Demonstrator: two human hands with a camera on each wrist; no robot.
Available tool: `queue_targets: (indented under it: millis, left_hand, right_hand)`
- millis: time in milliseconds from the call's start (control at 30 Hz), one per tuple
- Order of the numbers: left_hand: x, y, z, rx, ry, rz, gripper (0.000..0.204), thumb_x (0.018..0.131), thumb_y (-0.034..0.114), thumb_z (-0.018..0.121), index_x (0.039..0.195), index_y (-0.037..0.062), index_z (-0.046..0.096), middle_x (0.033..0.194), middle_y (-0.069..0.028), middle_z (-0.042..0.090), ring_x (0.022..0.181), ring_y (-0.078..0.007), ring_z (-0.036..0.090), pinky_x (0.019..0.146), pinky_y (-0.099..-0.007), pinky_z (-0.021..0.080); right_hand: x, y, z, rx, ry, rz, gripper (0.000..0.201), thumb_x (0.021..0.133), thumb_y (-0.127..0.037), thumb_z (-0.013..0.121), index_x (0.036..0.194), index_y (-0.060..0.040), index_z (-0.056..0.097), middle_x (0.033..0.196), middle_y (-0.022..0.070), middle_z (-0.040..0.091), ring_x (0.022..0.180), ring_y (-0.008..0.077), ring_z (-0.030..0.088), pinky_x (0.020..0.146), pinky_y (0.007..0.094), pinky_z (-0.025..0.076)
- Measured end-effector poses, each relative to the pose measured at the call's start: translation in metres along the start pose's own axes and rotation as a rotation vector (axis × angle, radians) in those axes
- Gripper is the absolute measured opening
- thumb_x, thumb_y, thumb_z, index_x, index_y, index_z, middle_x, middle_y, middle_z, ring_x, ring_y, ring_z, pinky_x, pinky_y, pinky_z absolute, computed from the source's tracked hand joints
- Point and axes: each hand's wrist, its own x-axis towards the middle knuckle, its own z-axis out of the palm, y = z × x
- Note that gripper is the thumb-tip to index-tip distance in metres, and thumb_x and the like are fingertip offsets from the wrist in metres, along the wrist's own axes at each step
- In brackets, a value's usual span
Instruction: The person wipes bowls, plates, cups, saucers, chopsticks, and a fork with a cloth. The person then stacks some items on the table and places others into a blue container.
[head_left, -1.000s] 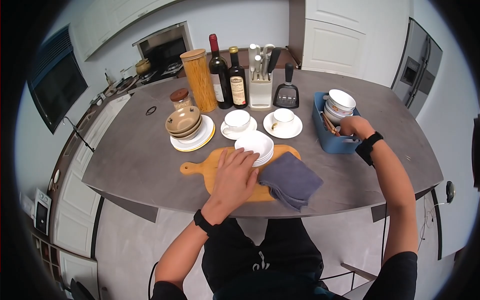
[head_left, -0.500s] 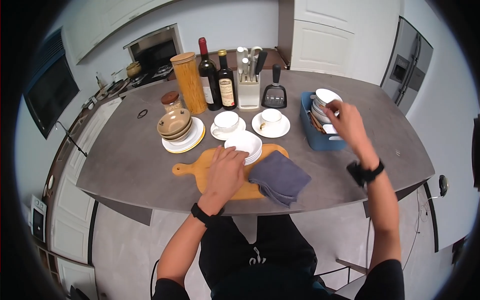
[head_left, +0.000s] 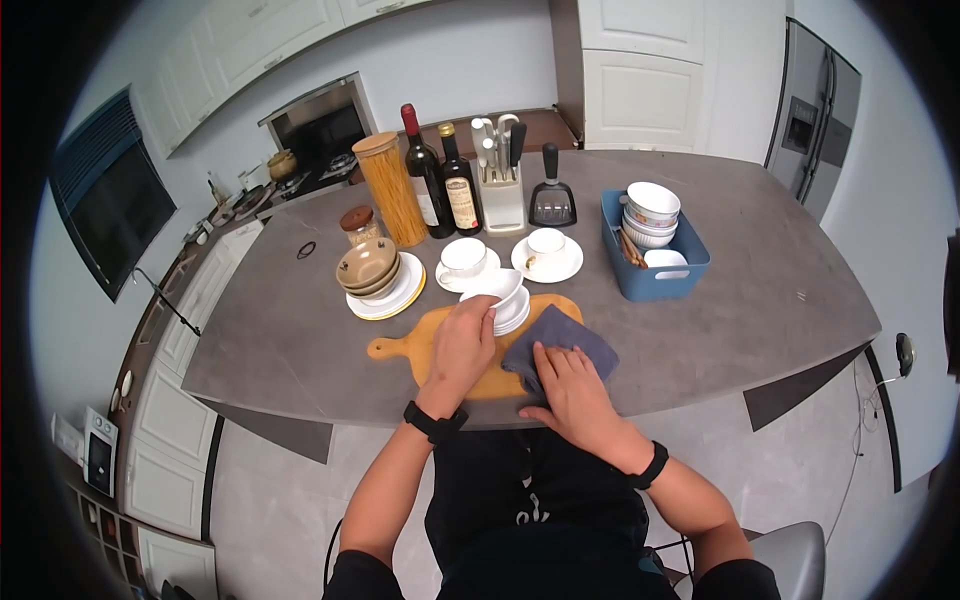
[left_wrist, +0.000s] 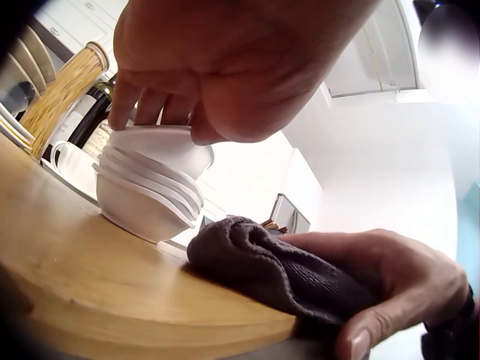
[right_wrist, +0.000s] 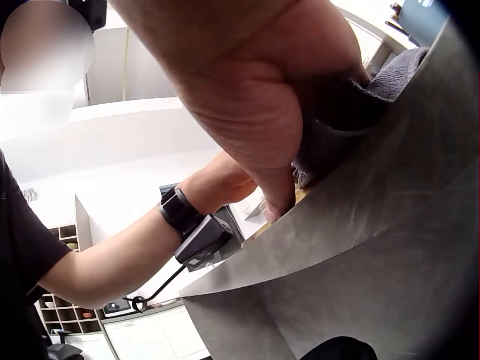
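My left hand [head_left: 465,345] grips the rim of a small white bowl [head_left: 499,285], the uppermost one, with thumb and fingers. That bowl is tilted over a stack of similar white bowls [left_wrist: 139,202] on the wooden cutting board [head_left: 412,345]. Beside the stack lies a folded grey-purple cloth [head_left: 580,340], partly over the board and partly over the table. My right hand [head_left: 580,402] rests on this cloth with extended fingers; its thumb is spread toward the table's front edge. In the left wrist view the cloth [left_wrist: 262,266] bunches near the right hand [left_wrist: 405,274].
Behind the board stand two white cups on saucers [head_left: 562,268]. Brown bowls [head_left: 366,262] sit on plates to the left. A blue basket [head_left: 655,288] with bowls stands right. Farther back are a pasta jar [head_left: 392,195], two bottles [head_left: 459,195] and a knife block [head_left: 501,200].
My right hand has left the blue basket and come down onto the cloth. My left hand, earlier laid against the bowl stack, now grips the top bowl and has tilted it.
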Motion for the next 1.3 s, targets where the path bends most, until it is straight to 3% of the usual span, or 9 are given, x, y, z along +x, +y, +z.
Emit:
queue_targets:
  millis: [300,500,567,600,700,833,933,1100,1300]
  left_hand:
    - [0.007,-0.011,-0.009,-0.059,0.093,-0.127,0.013,0.097,0.005,0.056,0.108,0.0002,0.061,0.089,-0.0261,0.068,0.081,-0.0461,0.065,0.068,-0.0513,0.049]
    - [0.005,-0.013,-0.023,-0.170,0.138,-0.261,0.014,0.099,0.008,0.060,0.108,-0.0025,0.062,0.082,-0.0132,0.071,0.073,-0.0151,0.068,0.064,-0.0292,0.048]
    - [0.006,-0.006,-0.027,-0.537,0.157,-0.415,0.015,0.103,0.009,0.057,0.111,-0.0033,0.061,0.090,-0.0046,0.071,0.082,-0.0037,0.061,0.068,-0.0203,0.045]
    - [0.005,-0.009,-0.022,-0.615,0.188,-0.381,0.014,0.104,0.006,0.054,0.113,-0.0025,0.059,0.092,-0.0024,0.072,0.076,-0.0018,0.058,0.064,-0.0222,0.046]
    - [0.006,0.005,-0.023,-0.834,0.135,-0.429,0.018,0.104,0.004,0.053,0.120,-0.0017,0.056,0.094,-0.0040,0.072,0.079,-0.0030,0.059,0.068,-0.0210,0.046]
    - [-0.001,0.028,-0.019,-0.959,0.003,-0.456,0.035,0.097,-0.002,0.060,0.130,-0.0022,0.051,0.115,-0.0106,0.070,0.104,-0.0139,0.067,0.088,-0.0277,0.053]
    - [-0.004,0.038,-0.033,-0.583,0.041,-0.226,0.046,0.089,-0.002,0.066,0.133,-0.0030,0.052,0.117,-0.0128,0.069,0.107,-0.0174,0.066,0.091,-0.0317,0.053]
    - [-0.013,0.042,-0.032,-0.655,-0.111,-0.324,0.040,0.087,-0.012,0.055,0.126,-0.0049,0.057,0.100,-0.0148,0.072,0.094,-0.0158,0.069,0.081,-0.0289,0.052]
    - [-0.008,0.048,-0.027,-0.759,-0.188,-0.403,0.020,0.093,-0.010,0.057,0.112,-0.0034,0.057,0.090,-0.0101,0.073,0.085,-0.0118,0.067,0.075,-0.0256,0.049]
  right_hand:
    - [0.000,-0.008,-0.009,-0.021,0.038,0.032,0.067,0.075,-0.010,0.077,0.136,0.0071,0.054,0.114,0.0166,0.056,0.106,0.0341,0.054,0.092,0.0409,0.043]
    - [0.001,0.023,-0.002,0.258,0.227,0.172,0.034,0.083,-0.005,0.070,0.117,0.0006,0.068,0.101,0.0121,0.064,0.097,0.0252,0.061,0.085,0.0373,0.048]
    - [0.006,0.032,-0.008,1.010,0.350,0.692,0.022,0.096,-0.010,0.063,0.114,0.0017,0.069,0.101,0.0068,0.069,0.090,0.0130,0.062,0.079,0.0306,0.048]
    - [0.008,0.040,-0.007,1.130,0.458,0.700,0.025,0.103,-0.017,0.057,0.115,0.0019,0.068,0.102,0.0025,0.071,0.087,0.0047,0.059,0.076,0.0240,0.047]
    - [0.035,0.024,-0.026,1.320,0.624,0.574,0.032,0.103,-0.019,0.056,0.127,0.0011,0.064,0.124,0.0090,0.068,0.106,0.0107,0.061,0.091,0.0265,0.047]
    - [0.068,-0.011,-0.025,0.642,0.279,-0.037,0.070,0.084,-0.019,0.073,0.149,-0.0074,0.051,0.164,0.0190,0.031,0.149,0.0403,0.030,0.120,0.0564,0.025]
    - [0.079,-0.030,-0.027,0.443,0.240,-0.064,0.069,0.076,-0.009,0.070,0.144,-0.0077,0.057,0.162,0.0240,0.029,0.149,0.0533,0.021,0.120,0.0598,0.020]
    - [0.093,-0.008,-0.031,0.403,0.268,-0.039,0.078,0.071,-0.018,0.078,0.146,-0.0162,0.056,0.160,0.0182,0.033,0.143,0.0525,0.029,0.111,0.0681,0.028]
    - [0.106,0.010,-0.048,0.963,0.317,0.276,0.042,0.096,-0.014,0.061,0.135,-0.0023,0.061,0.141,0.0213,0.055,0.128,0.0360,0.053,0.109,0.0424,0.039]
